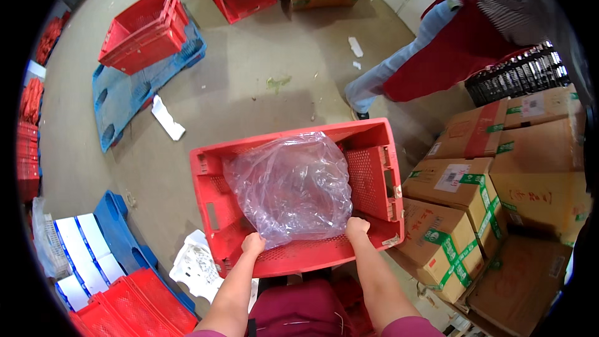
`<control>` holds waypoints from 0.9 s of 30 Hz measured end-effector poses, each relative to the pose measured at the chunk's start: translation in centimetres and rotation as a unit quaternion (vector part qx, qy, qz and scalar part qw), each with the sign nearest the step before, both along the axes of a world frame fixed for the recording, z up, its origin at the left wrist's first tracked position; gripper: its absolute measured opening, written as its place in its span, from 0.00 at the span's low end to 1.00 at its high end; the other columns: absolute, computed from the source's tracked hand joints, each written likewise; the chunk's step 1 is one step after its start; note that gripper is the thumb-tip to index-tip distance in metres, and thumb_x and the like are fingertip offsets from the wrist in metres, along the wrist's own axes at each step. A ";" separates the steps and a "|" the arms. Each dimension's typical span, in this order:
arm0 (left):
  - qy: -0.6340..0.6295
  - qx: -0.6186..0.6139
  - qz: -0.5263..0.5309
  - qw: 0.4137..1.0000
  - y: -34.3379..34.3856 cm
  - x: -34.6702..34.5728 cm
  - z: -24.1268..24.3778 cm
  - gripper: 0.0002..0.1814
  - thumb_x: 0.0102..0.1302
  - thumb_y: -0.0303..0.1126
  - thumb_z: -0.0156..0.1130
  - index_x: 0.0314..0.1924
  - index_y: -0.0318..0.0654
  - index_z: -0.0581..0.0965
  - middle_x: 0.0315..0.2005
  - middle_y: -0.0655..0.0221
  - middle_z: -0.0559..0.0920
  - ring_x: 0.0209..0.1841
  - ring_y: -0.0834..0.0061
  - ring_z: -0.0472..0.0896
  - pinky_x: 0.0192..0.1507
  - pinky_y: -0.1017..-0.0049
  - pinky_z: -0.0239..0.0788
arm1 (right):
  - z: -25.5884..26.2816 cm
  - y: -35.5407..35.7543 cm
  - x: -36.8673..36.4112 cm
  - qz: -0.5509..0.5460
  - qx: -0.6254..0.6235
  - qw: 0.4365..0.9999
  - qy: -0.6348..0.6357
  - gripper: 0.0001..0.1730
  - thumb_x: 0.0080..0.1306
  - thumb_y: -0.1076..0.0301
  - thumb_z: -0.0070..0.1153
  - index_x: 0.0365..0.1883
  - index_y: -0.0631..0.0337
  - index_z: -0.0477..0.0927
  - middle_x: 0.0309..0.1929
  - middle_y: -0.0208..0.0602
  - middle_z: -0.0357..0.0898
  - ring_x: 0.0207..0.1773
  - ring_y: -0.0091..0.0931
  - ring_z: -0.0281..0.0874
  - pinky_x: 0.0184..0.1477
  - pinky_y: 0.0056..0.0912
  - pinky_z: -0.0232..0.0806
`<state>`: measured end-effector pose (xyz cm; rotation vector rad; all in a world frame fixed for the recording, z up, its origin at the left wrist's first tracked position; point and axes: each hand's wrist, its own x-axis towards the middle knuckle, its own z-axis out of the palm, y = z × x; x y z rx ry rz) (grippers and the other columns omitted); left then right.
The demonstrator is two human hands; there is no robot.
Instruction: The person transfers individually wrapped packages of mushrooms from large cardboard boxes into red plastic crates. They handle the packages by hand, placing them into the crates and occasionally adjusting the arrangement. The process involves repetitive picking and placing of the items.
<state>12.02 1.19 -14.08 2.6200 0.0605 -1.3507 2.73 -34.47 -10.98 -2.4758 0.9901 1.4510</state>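
A clear plastic bag (295,187) lies spread with its mouth open inside a red plastic crate (299,264) in front of me. My left hand (254,244) is closed on the bag's near left edge. At the near right edge, my right hand (358,227) grips the same bag. Both hands are over the crate's near side. The crate has perforated walls and handle slots at its ends. What lies under the bag is hidden.
Taped cardboard boxes (449,238) are stacked at right. A person (435,47) in a red apron stands beyond. Red crates (145,32) rest on a blue pallet (126,89) at upper left. White foam pieces (167,119) lie on the floor; more red crates (135,304) stand lower left.
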 end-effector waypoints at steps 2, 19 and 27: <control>0.034 0.030 0.012 0.999 -0.5 -0.7 -3.1 0.15 0.59 0.44 0.61 0.40 0.42 0.83 0.40 0.56 0.84 0.48 0.55 0.81 0.49 0.58 0.73 | -4.2 -0.5 -0.2 0.006 0.005 0.999 0.031 0.14 0.65 0.63 0.51 0.45 0.52 0.85 0.51 0.37 0.83 0.56 0.35 0.79 0.53 0.37 0.70; -0.328 -0.152 -0.220 0.906 -10.5 6.7 -2.7 0.48 0.50 0.44 0.72 0.69 0.49 0.60 0.70 0.45 0.49 0.72 0.43 0.48 0.69 0.44 0.44 | -2.9 -2.6 9.2 0.177 0.132 0.879 -0.423 0.30 0.58 0.62 0.58 0.57 0.64 0.68 0.65 0.51 0.64 0.69 0.46 0.57 0.67 0.50 0.54; -0.102 0.157 -0.351 0.918 -9.5 15.3 -13.0 0.66 0.38 0.62 0.75 0.74 0.64 0.47 0.74 0.55 0.43 0.76 0.49 0.38 0.70 0.38 0.23 | -22.3 -9.2 12.8 0.291 -0.118 0.866 -0.388 0.67 0.55 0.33 0.58 0.74 0.66 0.36 0.78 0.49 0.31 0.80 0.44 0.23 0.77 0.47 0.19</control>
